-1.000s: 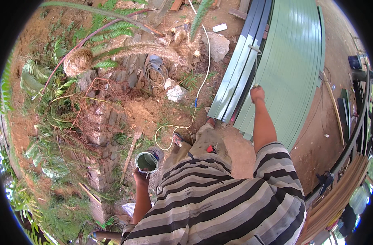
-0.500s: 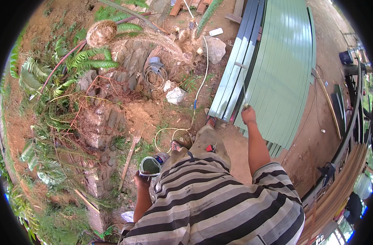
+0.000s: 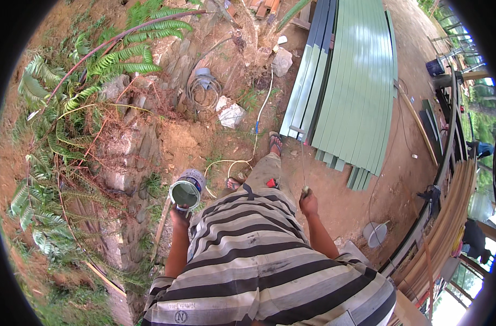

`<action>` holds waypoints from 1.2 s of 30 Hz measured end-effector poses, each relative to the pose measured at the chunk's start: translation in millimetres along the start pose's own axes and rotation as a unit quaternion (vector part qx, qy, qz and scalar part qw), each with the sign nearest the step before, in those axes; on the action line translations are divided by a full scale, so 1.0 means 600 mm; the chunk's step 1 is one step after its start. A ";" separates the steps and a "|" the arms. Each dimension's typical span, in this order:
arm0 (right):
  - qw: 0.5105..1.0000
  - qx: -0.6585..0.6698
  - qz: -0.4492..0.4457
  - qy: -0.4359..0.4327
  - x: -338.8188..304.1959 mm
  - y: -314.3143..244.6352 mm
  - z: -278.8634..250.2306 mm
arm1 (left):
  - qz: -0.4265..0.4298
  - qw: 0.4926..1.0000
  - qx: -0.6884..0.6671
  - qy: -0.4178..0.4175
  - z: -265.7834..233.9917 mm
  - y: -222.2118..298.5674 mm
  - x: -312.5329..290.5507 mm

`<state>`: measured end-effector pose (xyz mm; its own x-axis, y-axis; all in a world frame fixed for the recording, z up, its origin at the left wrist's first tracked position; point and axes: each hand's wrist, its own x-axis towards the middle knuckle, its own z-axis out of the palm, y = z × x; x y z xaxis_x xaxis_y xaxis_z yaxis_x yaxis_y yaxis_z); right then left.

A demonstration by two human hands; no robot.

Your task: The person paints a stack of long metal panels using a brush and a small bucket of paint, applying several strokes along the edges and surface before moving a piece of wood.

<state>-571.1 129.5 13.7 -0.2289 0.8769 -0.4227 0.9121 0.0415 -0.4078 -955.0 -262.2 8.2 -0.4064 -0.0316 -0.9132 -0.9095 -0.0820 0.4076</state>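
Roller pulled in: the long-handled paint roller with a small grey head, farther up the long narrow metal bars half a second ago, now shows at their near end. Contact with the metal: cannot tell.

Right hand closer to the body, fingers curled round the roller handle. Left hand grips the near side of the round pale-rimmed paint can, greenish inside; thumb unclear.

Bars pale and glossy near, dark at the far end; coating looks partial. Along their right edge, a broad row of light-green metal bars, near ends staggered.

Underfoot: a sandalled foot close by the narrow bars' near left corner; thin pale hose looping beside the other foot. Off right, a white plastic bucket on bare earth.
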 end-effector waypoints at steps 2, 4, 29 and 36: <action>1.000 0.009 -0.005 0.005 -0.059 -0.002 0.013 | -0.008 1.000 -0.013 0.027 -0.042 0.008 0.015; 1.000 0.008 0.013 0.006 -0.110 -0.018 0.013 | -0.025 0.998 -0.011 0.054 -0.053 0.022 0.016; 0.998 -0.050 0.034 0.007 -0.037 0.048 -0.020 | 0.041 0.997 -0.060 -0.010 -0.080 -0.046 0.020; 0.986 -0.088 0.062 -0.124 -0.103 0.120 -0.027 | 0.021 0.996 -0.090 0.005 -0.022 -0.032 0.053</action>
<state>-485.8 86.3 23.3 -0.1681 0.7378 -0.6537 0.9783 0.0432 -0.2027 -949.6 -274.6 -28.7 -0.4425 -0.0480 -0.8955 -0.8607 -0.2578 0.4391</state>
